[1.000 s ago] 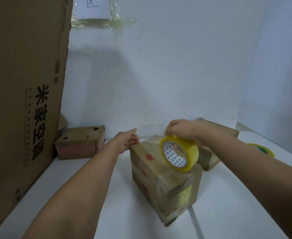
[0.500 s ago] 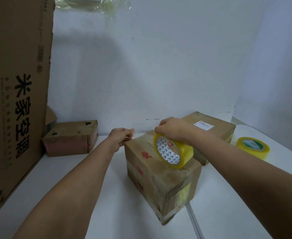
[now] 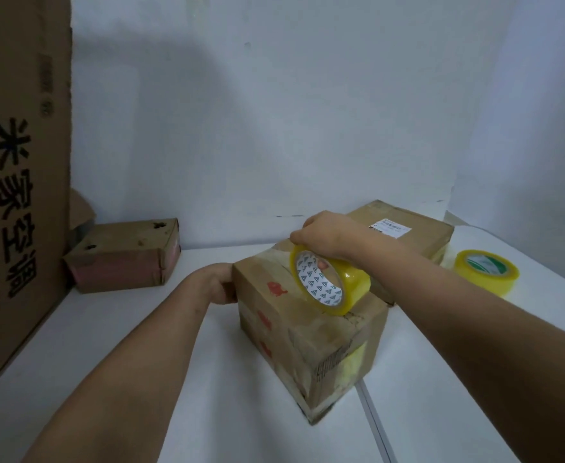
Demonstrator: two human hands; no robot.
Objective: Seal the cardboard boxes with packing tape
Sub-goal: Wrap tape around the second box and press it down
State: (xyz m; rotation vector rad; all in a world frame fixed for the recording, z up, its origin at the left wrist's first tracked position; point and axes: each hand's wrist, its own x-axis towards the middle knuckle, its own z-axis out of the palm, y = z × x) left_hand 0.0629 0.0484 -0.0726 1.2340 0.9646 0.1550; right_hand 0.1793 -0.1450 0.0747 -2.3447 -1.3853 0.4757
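From the head view, a person works at a white table (image 3: 441, 379) that stands against a white wall (image 3: 291, 128). In the middle of the table stands a worn cardboard box (image 3: 294, 329) with red marks on its side and old tape on its faces. On top of this box stands a roll of yellow packing tape (image 3: 328, 282), upright on its edge, with its white patterned core turned toward the camera. The right hand (image 3: 328, 235) comes from above and holds the roll firmly, fingers curled over the rim and one fingertip showing inside the core. The left hand (image 3: 221, 285) is at the far left side of the box, touching its upper corner; its fingers bend around the corner, but how tight they hold I cannot tell, because the box hides them.

Behind the middle box, touching or just beside it, lies a flat cardboard box (image 3: 418, 235) with a white shipping label on top. To the right of it a second roll of yellow tape (image 3: 485, 269) lies flat on the table. At the left, near the wall, stands a small worn box (image 3: 124, 259) with a reddish side. A tall carton (image 3: 17, 162) with large black Chinese characters fills the left edge.
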